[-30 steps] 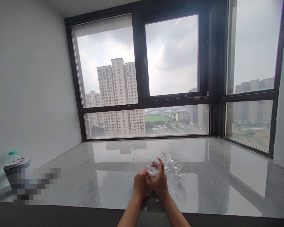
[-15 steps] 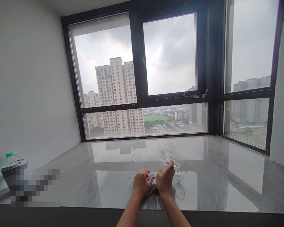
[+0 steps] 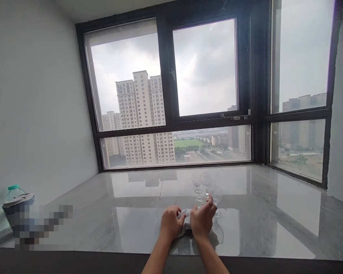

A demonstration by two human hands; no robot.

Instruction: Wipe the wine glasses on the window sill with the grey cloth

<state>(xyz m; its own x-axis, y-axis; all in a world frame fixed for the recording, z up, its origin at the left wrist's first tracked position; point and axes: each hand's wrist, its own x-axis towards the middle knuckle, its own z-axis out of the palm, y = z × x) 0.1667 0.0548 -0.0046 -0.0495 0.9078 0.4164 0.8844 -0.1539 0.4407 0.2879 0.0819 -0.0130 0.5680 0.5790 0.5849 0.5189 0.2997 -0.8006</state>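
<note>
Near the front of a glossy grey tiled ledge [image 3: 128, 228], the left hand [image 3: 170, 221] gripped one bunched whitish cloth [image 3: 186, 224]; the right hand [image 3: 202, 221] adjoined it, grip hidden. Three clear stemmed glasses [image 3: 197, 185] stood just beyond.

I can read no lettering, brand, number or sign anywhere around my hands. Far off to the left of my left hand [image 3: 170, 220], the dark round tub with the pale rim [image 3: 9, 215] is partly covered by blurred square blocks, and the clear bottle with the teal cap [image 3: 14, 192] shows me nothing legible.
</note>
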